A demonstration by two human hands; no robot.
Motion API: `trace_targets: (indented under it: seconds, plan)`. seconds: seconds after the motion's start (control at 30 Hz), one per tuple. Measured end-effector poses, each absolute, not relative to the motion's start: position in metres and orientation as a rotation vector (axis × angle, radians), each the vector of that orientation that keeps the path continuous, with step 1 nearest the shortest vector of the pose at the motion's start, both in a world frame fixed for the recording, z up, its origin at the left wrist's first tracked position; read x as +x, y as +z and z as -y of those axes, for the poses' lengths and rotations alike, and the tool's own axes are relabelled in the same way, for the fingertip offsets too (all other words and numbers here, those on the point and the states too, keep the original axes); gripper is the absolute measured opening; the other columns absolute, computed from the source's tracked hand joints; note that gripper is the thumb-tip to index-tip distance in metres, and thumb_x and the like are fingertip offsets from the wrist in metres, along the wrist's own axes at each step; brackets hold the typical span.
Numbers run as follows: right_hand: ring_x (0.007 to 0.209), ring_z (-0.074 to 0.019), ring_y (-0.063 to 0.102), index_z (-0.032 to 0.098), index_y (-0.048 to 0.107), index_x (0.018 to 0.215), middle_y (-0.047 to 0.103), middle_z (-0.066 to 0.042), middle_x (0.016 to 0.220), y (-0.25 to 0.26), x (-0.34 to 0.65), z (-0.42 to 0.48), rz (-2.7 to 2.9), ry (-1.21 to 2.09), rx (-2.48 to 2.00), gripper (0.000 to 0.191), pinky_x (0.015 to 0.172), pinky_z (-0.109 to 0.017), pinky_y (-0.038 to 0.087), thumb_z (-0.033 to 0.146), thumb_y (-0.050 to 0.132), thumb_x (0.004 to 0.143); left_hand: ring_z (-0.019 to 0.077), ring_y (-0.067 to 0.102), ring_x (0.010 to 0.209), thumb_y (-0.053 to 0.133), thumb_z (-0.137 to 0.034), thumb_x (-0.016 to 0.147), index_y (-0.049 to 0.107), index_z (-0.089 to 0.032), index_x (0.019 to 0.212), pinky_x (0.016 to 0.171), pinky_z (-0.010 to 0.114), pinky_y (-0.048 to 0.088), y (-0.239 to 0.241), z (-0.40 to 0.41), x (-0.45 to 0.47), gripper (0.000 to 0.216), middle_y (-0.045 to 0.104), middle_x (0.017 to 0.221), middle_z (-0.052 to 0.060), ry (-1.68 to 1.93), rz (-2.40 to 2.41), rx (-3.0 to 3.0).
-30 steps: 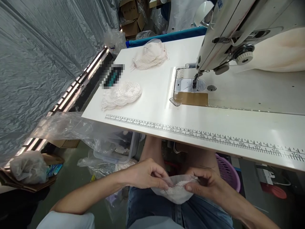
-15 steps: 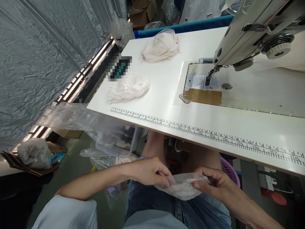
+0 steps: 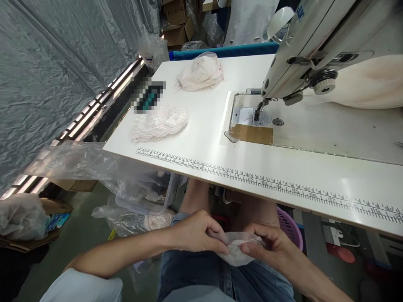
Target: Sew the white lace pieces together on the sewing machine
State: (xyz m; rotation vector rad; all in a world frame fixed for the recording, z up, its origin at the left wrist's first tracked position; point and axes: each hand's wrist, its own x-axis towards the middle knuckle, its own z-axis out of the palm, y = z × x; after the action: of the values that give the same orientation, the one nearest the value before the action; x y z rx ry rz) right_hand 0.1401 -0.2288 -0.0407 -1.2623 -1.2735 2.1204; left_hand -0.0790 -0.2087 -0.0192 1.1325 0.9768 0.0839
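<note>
Over my lap, my left hand [image 3: 204, 235] and my right hand [image 3: 262, 242] pinch a small piece of white sheer lace fabric [image 3: 236, 252] between them. My left thumb and fingers close on its left edge, my right thumb presses on its right part. A dark thread shows by my right fingers. Above on the white table lie a stack of white lace pieces [image 3: 160, 123] and a pile of sheer pale pieces [image 3: 201, 73] with loose thread ends. A sewing machine [image 3: 283, 79] stands at the right, its presser foot over the needle plate.
A printed ruler scale [image 3: 252, 178] runs along the front edge of the table [image 3: 201, 147]. Beneath it are a clear plastic bin [image 3: 145, 204] with plastic bags and a purple basket [image 3: 289, 228]. Pale fabric [image 3: 371, 82] lies behind the machine. Cardboard boxes [image 3: 176, 25] stand at the back.
My hands have come slightly closer together, and the lace fabric between them is more bunched. The camera view has shifted, so the table and machine appear further left and slightly lower.
</note>
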Motion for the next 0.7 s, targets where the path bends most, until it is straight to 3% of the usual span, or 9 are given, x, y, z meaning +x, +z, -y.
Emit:
trace_targets:
  seconds: [0.23, 0.4, 0.7]
  plan:
    - [0.065, -0.0127, 0.051, 0.017, 0.064, 0.072, 0.059, 0.002, 0.066, -0.045, 0.135, 0.235, 1.317, 2.08, -1.229, 0.024, 0.059, -0.022, 0.039, 0.04, 0.071, 0.073, 0.0137, 0.06, 0.069, 0.072, -0.031, 0.068, 0.074, -0.013, 0.089, 0.066, 0.019, 0.045, -0.009, 0.204, -0.084, 0.027, 0.07, 0.076, 0.002, 0.039, -0.926, 1.099]
    - [0.062, -0.012, 0.049, 0.018, 0.064, 0.072, 0.057, 0.003, 0.063, -0.038, 0.132, 0.235, 1.429, 1.971, -1.285, 0.023, 0.057, -0.021, 0.037, 0.04, 0.068, 0.076, 0.0072, 0.045, 0.053, 0.075, -0.04, 0.065, 0.073, -0.011, 0.079, 0.05, 0.016, 0.032, -0.009, 0.205, -0.075, 0.033, 0.057, 0.057, -0.003, 0.068, -1.012, 1.212]
    - [0.066, -0.0122, 0.049, 0.017, 0.061, 0.075, 0.057, 0.002, 0.069, -0.035, 0.14, 0.237, 1.353, 2.071, -1.25, 0.026, 0.06, -0.021, 0.037, 0.042, 0.067, 0.077, 0.0099, 0.052, 0.058, 0.075, -0.038, 0.065, 0.074, -0.011, 0.08, 0.053, 0.017, 0.036, -0.006, 0.203, -0.083, 0.03, 0.065, 0.065, 0.001, 0.028, -0.999, 1.151]
